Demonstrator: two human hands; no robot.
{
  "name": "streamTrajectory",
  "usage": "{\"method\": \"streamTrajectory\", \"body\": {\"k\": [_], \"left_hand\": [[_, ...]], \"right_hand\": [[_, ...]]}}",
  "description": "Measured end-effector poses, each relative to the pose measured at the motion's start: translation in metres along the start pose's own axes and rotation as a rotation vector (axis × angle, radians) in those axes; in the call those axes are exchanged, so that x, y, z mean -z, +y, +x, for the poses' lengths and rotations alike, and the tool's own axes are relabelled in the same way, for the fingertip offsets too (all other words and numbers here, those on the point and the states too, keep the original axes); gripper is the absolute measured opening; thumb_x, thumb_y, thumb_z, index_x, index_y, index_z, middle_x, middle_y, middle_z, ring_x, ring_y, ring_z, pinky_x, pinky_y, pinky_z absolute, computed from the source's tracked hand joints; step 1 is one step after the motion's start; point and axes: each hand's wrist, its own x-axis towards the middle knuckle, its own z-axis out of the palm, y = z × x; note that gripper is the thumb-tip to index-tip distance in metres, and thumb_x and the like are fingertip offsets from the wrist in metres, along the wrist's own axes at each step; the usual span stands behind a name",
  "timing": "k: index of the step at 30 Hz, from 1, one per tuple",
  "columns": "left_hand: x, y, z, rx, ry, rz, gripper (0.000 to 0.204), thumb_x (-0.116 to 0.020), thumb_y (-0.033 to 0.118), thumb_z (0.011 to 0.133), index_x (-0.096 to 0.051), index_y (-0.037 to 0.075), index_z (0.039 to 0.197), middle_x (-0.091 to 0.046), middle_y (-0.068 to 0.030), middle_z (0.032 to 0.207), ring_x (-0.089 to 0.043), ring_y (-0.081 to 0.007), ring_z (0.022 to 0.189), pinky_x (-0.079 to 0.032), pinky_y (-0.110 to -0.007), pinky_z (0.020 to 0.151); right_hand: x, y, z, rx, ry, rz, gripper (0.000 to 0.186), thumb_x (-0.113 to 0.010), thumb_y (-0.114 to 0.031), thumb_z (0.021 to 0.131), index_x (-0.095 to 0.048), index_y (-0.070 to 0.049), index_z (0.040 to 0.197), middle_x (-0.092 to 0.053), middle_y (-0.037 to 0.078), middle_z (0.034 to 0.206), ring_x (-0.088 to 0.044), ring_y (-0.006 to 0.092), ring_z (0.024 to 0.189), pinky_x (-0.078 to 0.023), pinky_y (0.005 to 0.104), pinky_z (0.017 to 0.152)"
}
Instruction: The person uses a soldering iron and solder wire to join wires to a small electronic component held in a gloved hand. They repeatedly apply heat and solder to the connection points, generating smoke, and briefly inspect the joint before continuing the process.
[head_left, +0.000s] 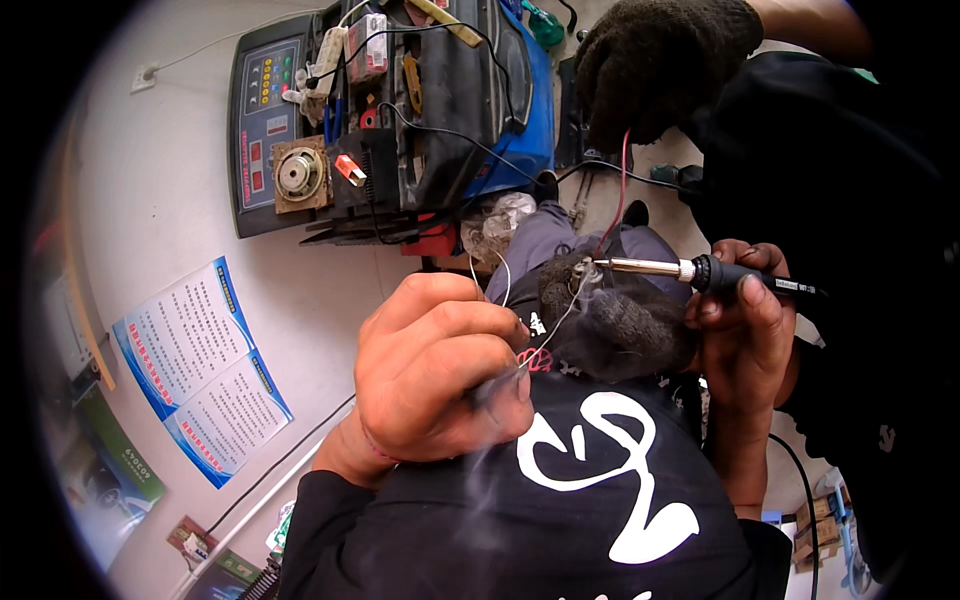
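The left hand (440,370) pinches thin silvery wire (566,318), the right hand (745,325) grips the soldering iron (712,274), and steady tip, gentle feeding serve best here!

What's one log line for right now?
left hand: pinching silvery wire | right hand: gripping soldering iron | iron tip: near dark glove | smoke: visible

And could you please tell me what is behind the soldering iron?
Behind the soldering iron are a dark knitted glove and grey trousers; whatever the glove covers cannot be seen.
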Motion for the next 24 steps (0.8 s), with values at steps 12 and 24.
{"method": "streamTrajectory", "body": {"k": [12,24], "left_hand": [[-0.0045,-0.0030,0.0009,0.013,0.005,0.012,0.032,-0.073,-0.002,0.059,-0.058,0.007,0.086,-0.067,-0.0054,0.081,-0.060,-0.0266,0.072,-0.050,-0.034,0.062],[-0.0077,-0.0065,0.0039,-0.027,-0.015,0.104,0.033,-0.075,-0.005,0.066,-0.064,0.005,0.095,-0.069,-0.0087,0.085,-0.061,-0.0265,0.079,-0.050,-0.036,0.070]], "right_hand": [[0.0019,0.0006,0.0018,0.012,-0.009,0.144,0.032,-0.064,-0.009,0.092,-0.046,0.001,0.116,-0.056,0.022,0.109,-0.067,0.0212,0.075,-0.061,0.0355,0.071],[0.0032,-0.0014,0.0038,-0.003,0.002,0.053,0.034,-0.065,-0.014,0.092,-0.045,-0.001,0.116,-0.054,0.020,0.112,-0.065,0.0186,0.073,-0.060,0.0338,0.068]]}}
